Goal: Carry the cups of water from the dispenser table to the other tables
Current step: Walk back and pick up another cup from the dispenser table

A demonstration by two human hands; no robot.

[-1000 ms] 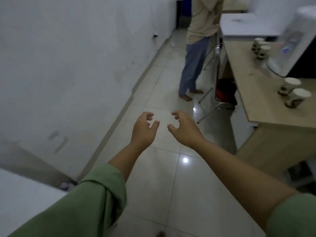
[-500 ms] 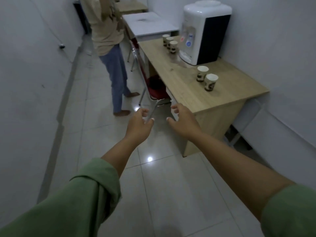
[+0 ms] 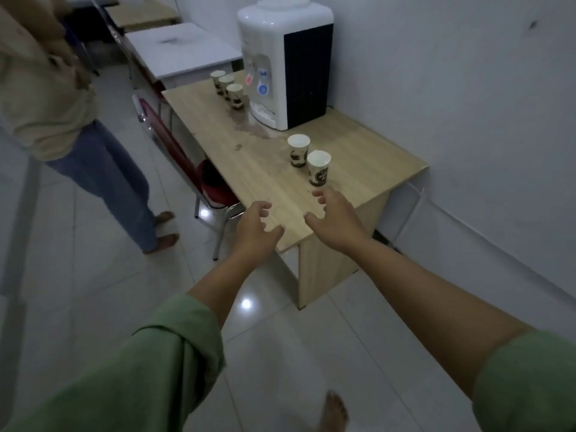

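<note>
A wooden dispenser table (image 3: pixel 268 169) holds a white water dispenser (image 3: pixel 286 62). Two paper cups stand near its front: the nearer cup (image 3: pixel 318 168) and a second cup (image 3: pixel 298 150) just behind it. Three more cups (image 3: pixel 226 85) stand in a row left of the dispenser. My right hand (image 3: pixel 336 219) hovers open over the table's near corner, a short way in front of the nearer cup. My left hand (image 3: pixel 257 229) is open beside it, at the table's edge. Both hands hold nothing.
Another person (image 3: pixel 71 126) stands barefoot on the left. A red chair (image 3: pixel 193 169) is tucked under the table's left side. A white table (image 3: pixel 180 51) and a further wooden one (image 3: pixel 143 15) stand behind. Spilled water (image 3: pixel 249 129) wets the tabletop. The wall runs along the right.
The view has swung right and closed in on the dispenser table. Both open hands, earlier over the floor, are now over the table's near corner, close to the two front cups.
</note>
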